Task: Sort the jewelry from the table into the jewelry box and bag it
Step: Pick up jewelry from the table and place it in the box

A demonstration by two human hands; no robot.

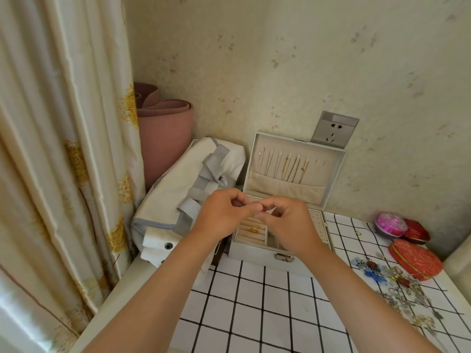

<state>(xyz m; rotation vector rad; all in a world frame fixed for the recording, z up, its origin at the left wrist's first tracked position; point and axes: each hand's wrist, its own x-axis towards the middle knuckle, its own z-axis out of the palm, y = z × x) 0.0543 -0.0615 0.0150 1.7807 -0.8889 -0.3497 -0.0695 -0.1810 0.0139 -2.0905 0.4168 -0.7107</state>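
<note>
A: Box?
B: White jewelry box, open at the back of the surface. Lid upright against the wall, gold chains hung inside. One gold ring in the front-left ring rolls.
A: Grip?
B: Left hand and right hand above the box, curled fingertips meeting. Cannot tell whether anything is pinched.
A: Surroundings?
B: White bag just beside the box, left. Loose jewelry and red cases right, on black-grid cloth. Curtain far left, wall socket behind.

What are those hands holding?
Cannot tell. The left hand and right hand pinch fingertips together above the jewelry box; anything between them is hidden.
</note>
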